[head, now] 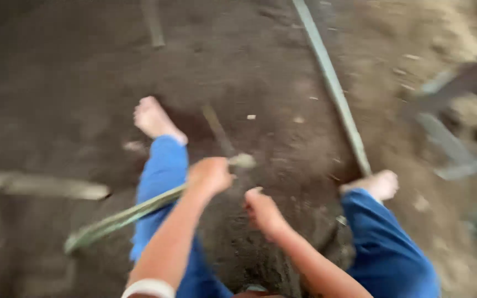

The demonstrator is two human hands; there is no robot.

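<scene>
Dark, packed earth fills the frame, strewn with pale chips, and the whole view is smeared by motion. The person sits with both legs in blue trousers spread out, 1 bare foot at centre left and the other at centre right.

The left hand is closed in a fist around a long green strip, gripping it near its pale, frayed end just right of the knuckles. From there the strip runs down toward the lower left of the frame, across the left leg. The right hand sits just below and right of it, fingers curled; whether it pinches anything cannot be told through the blur.

To work the strip well, the judgement is that the left fist should hold firm close to the end so it does not flex, while the right hand works close beside it.

The strip looks flat, narrow and springy, green along its length and lighter at the tip. A second, longer strip lies on the ground from top centre toward the right foot.
</scene>
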